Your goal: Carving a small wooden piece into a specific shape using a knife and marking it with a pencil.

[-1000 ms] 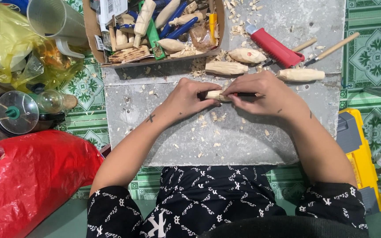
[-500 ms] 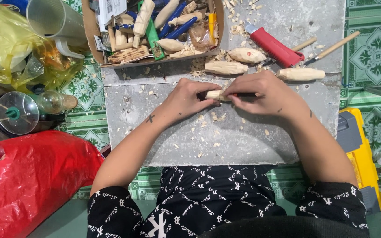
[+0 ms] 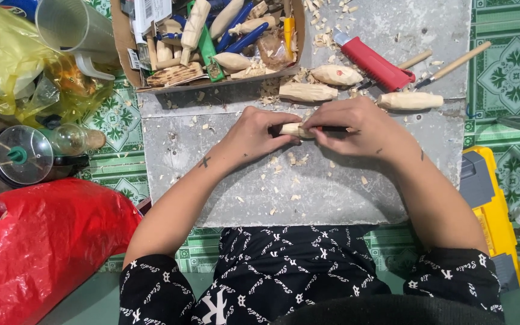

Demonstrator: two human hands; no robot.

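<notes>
- One small pale wooden piece (image 3: 293, 129), rounded and unfinished, lies between your hands in the head view, low over the grey slab (image 3: 332, 192) littered with shavings.
- Your left hand (image 3: 254, 135) curls its fingers closed around the piece's left end.
- Your right hand (image 3: 356, 126) pinches its right end, fingers bent tight; a thin dark tool shows under them.
- Similar carved blanks (image 3: 308, 91) lie just beyond.

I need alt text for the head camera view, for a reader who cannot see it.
Two bare hands, left hand and right hand, hold a small pale carved wooden piece over a grey stone slab strewn with wood shavings. Similar carved pieces, a red utility knife and a cardboard box of tools lie behind.
</notes>
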